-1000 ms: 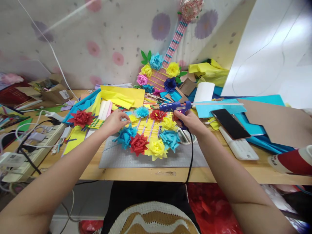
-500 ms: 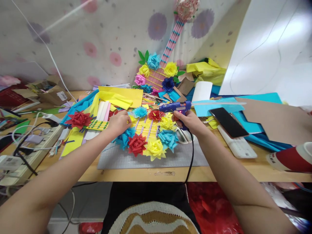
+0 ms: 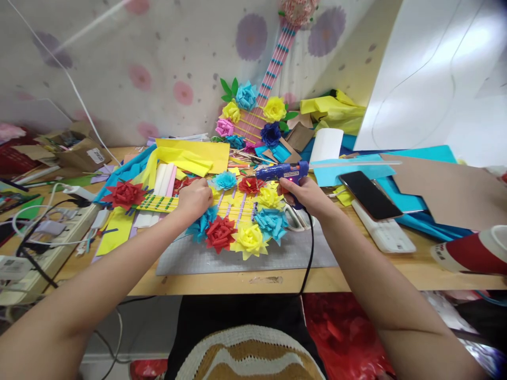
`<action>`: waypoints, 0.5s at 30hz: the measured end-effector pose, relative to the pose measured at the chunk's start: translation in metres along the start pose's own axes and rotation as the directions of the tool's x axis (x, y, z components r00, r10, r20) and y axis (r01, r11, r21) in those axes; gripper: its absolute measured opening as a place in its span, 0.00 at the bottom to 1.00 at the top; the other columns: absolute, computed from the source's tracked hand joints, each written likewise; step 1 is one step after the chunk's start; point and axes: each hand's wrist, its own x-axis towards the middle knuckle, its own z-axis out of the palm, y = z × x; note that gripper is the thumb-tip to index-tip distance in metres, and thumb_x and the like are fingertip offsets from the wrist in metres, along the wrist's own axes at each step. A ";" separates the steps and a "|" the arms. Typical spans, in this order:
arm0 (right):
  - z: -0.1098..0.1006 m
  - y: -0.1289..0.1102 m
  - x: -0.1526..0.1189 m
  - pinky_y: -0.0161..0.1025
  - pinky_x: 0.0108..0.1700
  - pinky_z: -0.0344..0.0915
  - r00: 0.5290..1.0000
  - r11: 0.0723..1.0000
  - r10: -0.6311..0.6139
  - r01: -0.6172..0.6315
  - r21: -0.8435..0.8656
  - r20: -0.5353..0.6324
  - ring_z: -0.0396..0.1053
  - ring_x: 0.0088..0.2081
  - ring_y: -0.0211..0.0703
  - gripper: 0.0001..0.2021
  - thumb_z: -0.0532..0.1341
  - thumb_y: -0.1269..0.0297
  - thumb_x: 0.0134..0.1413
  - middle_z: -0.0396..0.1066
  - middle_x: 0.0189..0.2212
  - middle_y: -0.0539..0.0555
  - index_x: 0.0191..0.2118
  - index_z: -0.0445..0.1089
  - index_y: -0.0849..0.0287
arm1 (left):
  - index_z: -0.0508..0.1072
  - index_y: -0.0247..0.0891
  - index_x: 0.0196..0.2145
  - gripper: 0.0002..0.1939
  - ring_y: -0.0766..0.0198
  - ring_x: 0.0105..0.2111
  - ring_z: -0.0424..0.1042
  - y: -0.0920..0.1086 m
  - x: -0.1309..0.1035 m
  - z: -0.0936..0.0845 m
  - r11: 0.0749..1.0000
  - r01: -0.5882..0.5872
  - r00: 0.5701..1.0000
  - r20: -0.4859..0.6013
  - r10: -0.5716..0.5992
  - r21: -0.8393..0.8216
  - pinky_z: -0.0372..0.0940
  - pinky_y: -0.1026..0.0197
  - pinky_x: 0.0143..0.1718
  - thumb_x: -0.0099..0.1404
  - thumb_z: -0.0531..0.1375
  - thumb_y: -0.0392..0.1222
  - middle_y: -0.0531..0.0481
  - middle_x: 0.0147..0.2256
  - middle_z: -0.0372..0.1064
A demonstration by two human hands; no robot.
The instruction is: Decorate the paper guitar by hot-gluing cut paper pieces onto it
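Note:
A yellow paper guitar (image 3: 240, 206) with red, blue and yellow paper flowers around its body lies on a grey cutting mat (image 3: 190, 264). Its green-striped neck (image 3: 156, 202) points left and bears a red paper flower (image 3: 124, 194). My left hand (image 3: 195, 199) is closed over the place where neck meets body; whatever its fingers pinch is hidden. In my right hand (image 3: 301, 194) is a blue hot glue gun (image 3: 273, 171), level above the guitar's right side, nozzle to the left. A clear glue stick (image 3: 352, 164) sticks out of its back.
Against the wall leans a pink flowered guitar (image 3: 273, 68). Scissors (image 3: 297, 219) lie below the glue gun. To the right are a black phone (image 3: 371, 195), a white power bank (image 3: 382, 227) and a red-and-white cup (image 3: 471, 252). A power strip (image 3: 67, 248) with cables stands left. The gun's black cord (image 3: 311, 258) hangs over the edge.
The camera view has shifted slightly. My left fingers look curled more tightly above the guitar, while my right hand keeps the glue gun in nearly the same place.

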 end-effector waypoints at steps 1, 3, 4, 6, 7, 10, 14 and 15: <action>0.000 0.000 0.000 0.34 0.20 0.49 1.000 1.000 -0.001 0.001 0.001 0.000 0.53 0.17 0.31 0.22 0.61 0.42 0.48 0.57 0.15 0.47 0.25 0.66 0.60 | 0.76 0.36 0.29 0.13 0.56 0.42 0.67 0.001 0.000 0.001 1.000 -0.002 1.000 0.001 0.002 0.011 0.58 0.60 0.32 0.60 0.52 0.38 0.42 0.38 0.69; 0.000 -0.001 -0.001 0.33 0.20 0.49 1.000 1.000 -0.001 0.001 0.004 0.007 0.52 0.17 0.31 0.22 0.61 0.42 0.48 0.57 0.15 0.47 0.25 0.67 0.60 | 0.76 0.36 0.30 0.14 0.56 0.43 0.66 0.002 0.001 0.003 0.999 -0.007 1.000 -0.006 0.007 0.041 0.57 0.59 0.32 0.61 0.50 0.37 0.42 0.39 0.69; 0.000 -0.002 -0.001 0.33 0.20 0.49 1.000 1.000 0.003 -0.003 0.006 0.009 0.52 0.17 0.31 0.22 0.61 0.42 0.47 0.57 0.15 0.47 0.25 0.67 0.60 | 0.76 0.36 0.30 0.14 0.55 0.43 0.65 0.003 0.001 0.003 0.998 -0.010 1.000 -0.011 0.010 0.057 0.57 0.59 0.31 0.61 0.50 0.36 0.41 0.39 0.68; 0.000 -0.004 -0.002 0.33 0.20 0.49 1.000 1.000 0.014 -0.014 0.009 0.011 0.53 0.17 0.31 0.23 0.61 0.41 0.46 0.57 0.14 0.47 0.25 0.67 0.60 | 0.76 0.35 0.30 0.15 0.54 0.44 0.65 0.004 0.002 0.004 0.997 -0.016 1.000 -0.020 0.017 0.082 0.57 0.58 0.30 0.62 0.49 0.35 0.40 0.39 0.68; 0.000 -0.005 -0.003 0.33 0.20 0.49 1.000 1.000 0.018 -0.018 0.008 0.009 0.53 0.17 0.30 0.24 0.61 0.41 0.46 0.57 0.14 0.47 0.25 0.67 0.61 | 0.75 0.35 0.31 0.15 0.53 0.45 0.64 0.005 0.002 0.005 0.996 -0.020 1.000 -0.020 0.022 0.089 0.57 0.58 0.29 0.62 0.49 0.35 0.39 0.40 0.68; -0.001 -0.007 -0.004 0.33 0.19 0.49 1.000 1.000 0.022 -0.022 0.000 0.013 0.52 0.17 0.30 0.24 0.61 0.41 0.46 0.56 0.14 0.46 0.25 0.67 0.61 | 0.74 0.34 0.33 0.13 0.51 0.46 0.64 0.006 0.002 0.004 0.995 -0.027 0.999 -0.017 0.029 0.097 0.59 0.57 0.29 0.62 0.49 0.35 0.38 0.41 0.66; -0.002 -0.008 -0.005 0.33 0.19 0.48 1.000 1.000 0.026 -0.026 0.000 0.012 0.53 0.17 0.30 0.23 0.61 0.41 0.47 0.56 0.13 0.46 0.25 0.67 0.61 | 0.70 0.36 0.39 0.10 0.50 0.48 0.63 0.005 0.004 0.004 0.997 -0.023 0.998 -0.058 0.027 0.074 0.62 0.55 0.34 0.58 0.54 0.36 0.39 0.43 0.65; -0.002 -0.009 -0.006 0.33 0.19 0.48 1.000 1.000 0.026 -0.026 0.001 0.012 0.53 0.17 0.30 0.23 0.61 0.41 0.47 0.56 0.14 0.46 0.25 0.67 0.61 | 0.69 0.36 0.40 0.11 0.50 0.48 0.62 0.005 0.005 0.004 0.998 -0.019 0.998 -0.066 0.023 0.061 0.63 0.55 0.36 0.57 0.56 0.36 0.40 0.43 0.64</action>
